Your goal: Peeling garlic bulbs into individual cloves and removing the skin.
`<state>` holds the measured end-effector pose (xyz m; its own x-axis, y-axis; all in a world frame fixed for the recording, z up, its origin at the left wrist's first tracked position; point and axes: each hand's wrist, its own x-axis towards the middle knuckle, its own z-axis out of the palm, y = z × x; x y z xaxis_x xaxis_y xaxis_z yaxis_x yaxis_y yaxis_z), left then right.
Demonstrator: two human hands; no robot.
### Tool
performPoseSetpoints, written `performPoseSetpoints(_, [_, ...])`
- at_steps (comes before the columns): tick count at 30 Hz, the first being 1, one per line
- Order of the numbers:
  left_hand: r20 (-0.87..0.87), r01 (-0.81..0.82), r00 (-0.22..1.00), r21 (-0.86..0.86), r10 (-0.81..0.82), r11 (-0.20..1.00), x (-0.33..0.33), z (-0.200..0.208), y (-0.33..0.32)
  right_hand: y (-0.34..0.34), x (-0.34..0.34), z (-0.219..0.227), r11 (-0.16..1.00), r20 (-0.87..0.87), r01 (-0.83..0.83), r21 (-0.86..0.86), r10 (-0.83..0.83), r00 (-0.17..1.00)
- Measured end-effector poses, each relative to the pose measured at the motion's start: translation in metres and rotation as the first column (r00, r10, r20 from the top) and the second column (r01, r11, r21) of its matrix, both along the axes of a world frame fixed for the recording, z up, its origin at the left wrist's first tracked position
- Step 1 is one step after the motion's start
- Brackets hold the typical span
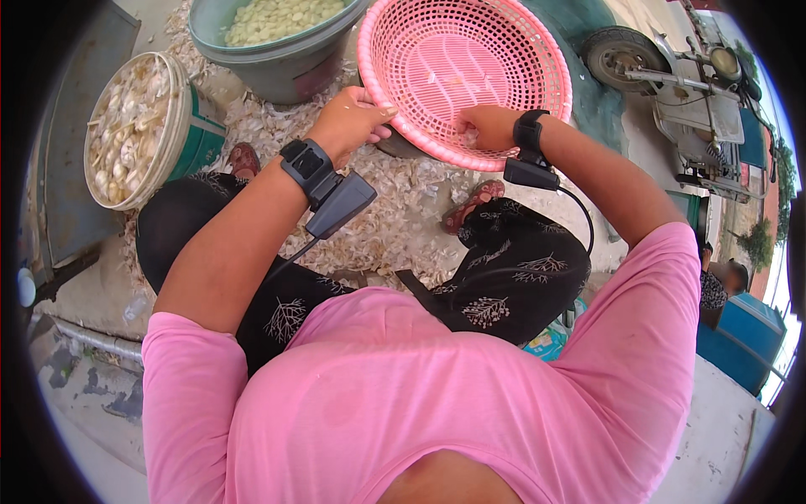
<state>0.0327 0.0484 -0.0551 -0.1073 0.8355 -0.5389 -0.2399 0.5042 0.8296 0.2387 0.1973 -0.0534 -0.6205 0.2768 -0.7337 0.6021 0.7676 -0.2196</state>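
Observation:
A round pink plastic basket (pixel 390 101) with a perforated wall and slatted bottom sits in front of me, tilted toward me. Beneath its near edge, part of a dark vessel (pixel 399 149) shows. My left hand (pixel 348 124) is closed at the basket's near left rim, thumb pressed toward curled fingers; whatever it pinches is hidden or too small to name. Over the near right rim reaches my right hand (pixel 489 126), its fingers curled inside the basket and their tips hidden. A few small pale bits lie in the basket. Each wrist wears a black strapped device.
At left stands a green-and-white bucket (pixel 186 139) of whole garlic bulbs (pixel 126 160). Behind it, a grey tub (pixel 277 63) holds peeled cloves (pixel 281 18) in liquid. Garlic skins (pixel 403 223) litter the ground around my feet. A three-wheeled vehicle (pixel 697 109) and another person (pixel 718 290) are at right.

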Motion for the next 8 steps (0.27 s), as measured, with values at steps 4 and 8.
performPoseSetpoints(4, [0.020,-0.060,0.998,0.026,0.060,0.998,0.001,-0.002,-0.001,-0.012,-0.016,0.003,0.966,-0.211,0.017,-0.258,-0.073,0.975])
performPoseSetpoints(8, [0.017,-0.048,0.999,0.024,0.047,0.999,0.000,-0.006,0.000,-0.019,-0.031,0.016,0.933,-0.149,0.119,-0.338,-0.178,0.973])
